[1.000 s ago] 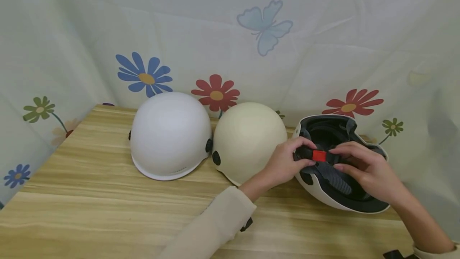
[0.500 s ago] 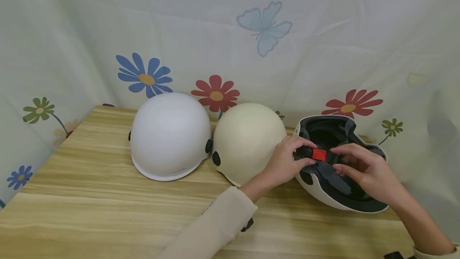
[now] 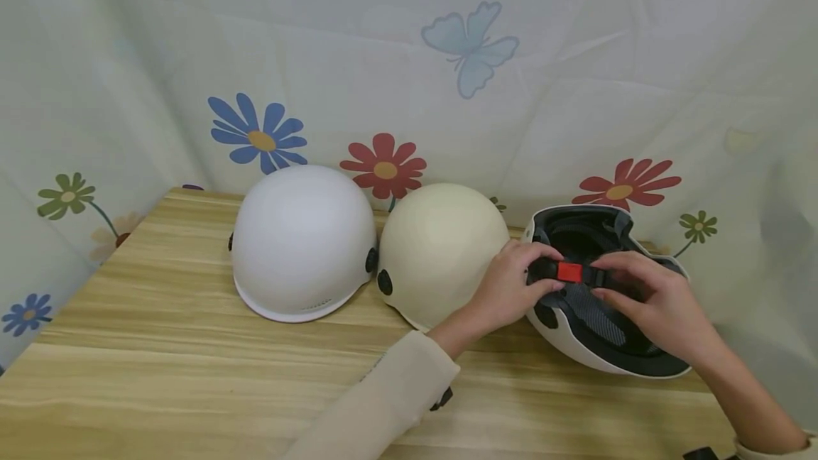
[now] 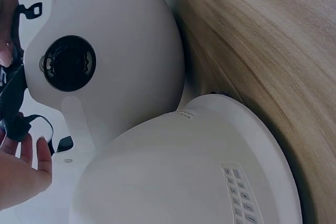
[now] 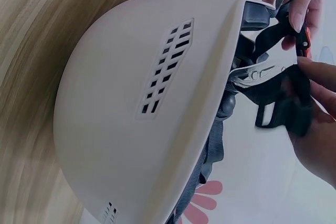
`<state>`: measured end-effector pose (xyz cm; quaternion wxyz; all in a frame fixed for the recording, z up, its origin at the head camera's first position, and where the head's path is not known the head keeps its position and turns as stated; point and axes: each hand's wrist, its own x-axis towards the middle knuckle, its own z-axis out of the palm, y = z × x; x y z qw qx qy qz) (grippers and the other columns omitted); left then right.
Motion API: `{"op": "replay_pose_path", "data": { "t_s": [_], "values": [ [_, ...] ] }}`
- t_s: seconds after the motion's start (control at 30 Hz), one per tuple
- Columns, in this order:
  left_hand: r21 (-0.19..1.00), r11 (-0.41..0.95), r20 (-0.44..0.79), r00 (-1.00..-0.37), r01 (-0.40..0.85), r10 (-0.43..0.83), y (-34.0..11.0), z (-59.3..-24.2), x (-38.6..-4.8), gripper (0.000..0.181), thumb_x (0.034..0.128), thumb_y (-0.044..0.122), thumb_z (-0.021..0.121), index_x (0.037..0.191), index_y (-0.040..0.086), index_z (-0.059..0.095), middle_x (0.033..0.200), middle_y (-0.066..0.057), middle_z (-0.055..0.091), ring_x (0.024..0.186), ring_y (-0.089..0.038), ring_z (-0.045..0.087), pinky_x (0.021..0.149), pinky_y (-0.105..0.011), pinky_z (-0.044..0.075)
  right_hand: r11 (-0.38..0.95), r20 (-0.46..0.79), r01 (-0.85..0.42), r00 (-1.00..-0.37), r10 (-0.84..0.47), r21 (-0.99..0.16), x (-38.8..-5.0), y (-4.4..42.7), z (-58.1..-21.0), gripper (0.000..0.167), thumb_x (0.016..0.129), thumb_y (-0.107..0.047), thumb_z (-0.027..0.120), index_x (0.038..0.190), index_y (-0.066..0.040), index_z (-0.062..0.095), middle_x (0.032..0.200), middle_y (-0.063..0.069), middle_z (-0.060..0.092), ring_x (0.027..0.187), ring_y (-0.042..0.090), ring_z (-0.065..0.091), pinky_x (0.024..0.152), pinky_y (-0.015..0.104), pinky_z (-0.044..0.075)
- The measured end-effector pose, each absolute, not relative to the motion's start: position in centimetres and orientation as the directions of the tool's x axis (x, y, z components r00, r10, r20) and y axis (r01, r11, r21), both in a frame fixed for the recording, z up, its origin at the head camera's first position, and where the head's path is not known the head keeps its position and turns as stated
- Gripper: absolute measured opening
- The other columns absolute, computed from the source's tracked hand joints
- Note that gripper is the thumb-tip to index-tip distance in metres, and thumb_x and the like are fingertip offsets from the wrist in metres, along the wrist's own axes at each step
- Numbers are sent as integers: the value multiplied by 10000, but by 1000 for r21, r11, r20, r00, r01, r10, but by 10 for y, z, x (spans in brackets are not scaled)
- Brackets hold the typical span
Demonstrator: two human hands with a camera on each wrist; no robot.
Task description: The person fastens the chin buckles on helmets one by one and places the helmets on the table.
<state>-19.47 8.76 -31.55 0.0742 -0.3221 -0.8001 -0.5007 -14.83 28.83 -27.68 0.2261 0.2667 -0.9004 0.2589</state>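
Note:
An upturned cream helmet (image 3: 581, 353) lies at the right of the table, its black lining facing up. Above its opening, both hands hold the chin strap buckle (image 3: 569, 272), black with a red middle. My left hand (image 3: 505, 286) pinches the buckle's left end between thumb and fingers. On the other side, my right hand (image 3: 664, 304) pinches the black strap (image 3: 597, 277) by the buckle's right end. In the right wrist view, the strap (image 5: 270, 38) runs from the helmet's edge up to the fingers, and a loose black strap end (image 5: 273, 114) hangs below.
A cream helmet (image 3: 441, 254) stands dome up just left of the upturned one, close to the left forearm. Further left is a white helmet (image 3: 303, 240), also dome up. All are on a wooden table (image 3: 192, 375) backed by a flower-print curtain (image 3: 358, 41).
The buckle has shifted very slightly to the right and up between the fingers. Both hands keep their hold, and the helmets stay where they were.

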Motion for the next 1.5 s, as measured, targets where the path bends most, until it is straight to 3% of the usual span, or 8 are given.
{"op": "replay_pose_path", "data": {
  "t_s": [0.07, 0.2, 0.47, 0.63, 0.8, 1.23, 1.5],
  "values": [
    [754, 294, 436, -783, 587, 445, 88, -315, -194, 300, 815, 199, 698, 1098, 126, 629, 1035, 18, 608, 941, -95, 449, 766, -151, 363, 731, 561, -606, -740, -372, -314, -149, 289, -277, 487, 547, 134, 783, 983, -38, 651, 936, 5, 610, 809, -8, 507, 709, 63, 403],
    [744, 298, 442, -775, 598, 451, 88, -315, -194, 291, 820, 194, 692, 1095, 119, 633, 1055, 14, 616, 943, -91, 469, 789, -151, 366, 741, 577, -607, -727, -372, -288, -148, 289, -277, 480, 528, 123, 790, 961, -47, 672, 950, 6, 617, 936, -55, 478, 791, 45, 357],
    [738, 281, 476, -768, 614, 429, 89, -317, -193, 295, 814, 168, 696, 1098, 98, 655, 1121, -16, 566, 1020, -108, 507, 861, -136, 380, 754, 572, -584, -744, -347, -302, -147, 288, -278, 452, 539, 114, 793, 944, -53, 682, 911, 0, 626, 892, -64, 499, 758, 53, 379],
    [746, 277, 472, -775, 605, 420, 89, -318, -193, 305, 812, 174, 698, 1104, 111, 641, 1080, 3, 609, 934, -57, 518, 807, -101, 388, 760, 567, -569, -754, -331, -314, -147, 288, -278, 435, 548, 96, 798, 940, -57, 688, 891, 5, 632, 860, -24, 521, 750, 57, 382],
    [786, 216, 468, -786, 579, 405, 89, -320, -193, 286, 800, 156, 708, 1070, 91, 640, 1023, 8, 628, 835, -44, 506, 719, -82, 408, 766, 553, -552, -771, -316, -330, -146, 288, -280, 407, 574, 71, 799, 945, -55, 687, 881, 7, 629, 864, -65, 505, 762, 36, 369],
    [873, 69, 424, -821, 483, 383, 92, -325, -194, 292, 799, 125, 703, 1069, 86, 601, 988, -7, 622, 752, -28, 541, 698, -118, 455, 732, 519, -529, -808, -280, -430, -146, 288, -282, 364, 646, 101, 750, 973, -36, 669, 902, -31, 614, 817, -62, 524, 724, 43, 415],
    [844, 45, 481, -791, 534, 378, 92, -326, -194, 245, 798, 106, 700, 1030, 70, 628, 985, -13, 631, 787, -40, 539, 714, -124, 457, 737, 508, -514, -818, -269, -438, -145, 288, -283, 353, 663, 103, 737, 981, -33, 666, 913, -23, 612, 795, -44, 523, 688, 47, 422]
  ]
}}
